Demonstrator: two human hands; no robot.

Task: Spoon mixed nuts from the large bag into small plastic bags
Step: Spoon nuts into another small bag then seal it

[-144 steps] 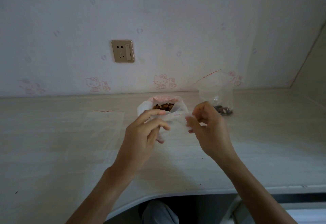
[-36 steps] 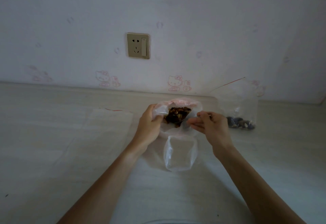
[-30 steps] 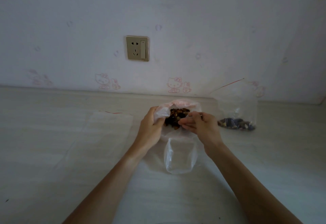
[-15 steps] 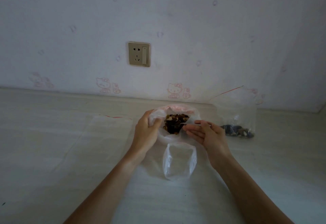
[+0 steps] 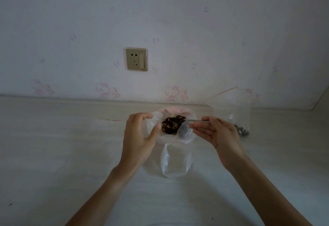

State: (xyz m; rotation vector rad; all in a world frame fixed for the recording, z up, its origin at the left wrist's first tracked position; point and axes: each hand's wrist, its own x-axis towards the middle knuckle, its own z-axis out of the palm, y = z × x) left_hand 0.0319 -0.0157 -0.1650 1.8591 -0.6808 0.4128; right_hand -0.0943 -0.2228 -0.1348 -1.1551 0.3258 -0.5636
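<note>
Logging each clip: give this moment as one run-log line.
left hand: holds large bag open | right hand: spoon in nuts | small bag: empty

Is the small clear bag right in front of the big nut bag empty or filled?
Empty. The small clear bag shows only see-through plastic with no nuts inside, lying just before the large bag.

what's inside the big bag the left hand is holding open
Mixed nuts fill the large bag; the bowl of the spoon, gripped by the right hand, sits among them. Deeper contents are hidden.
</note>
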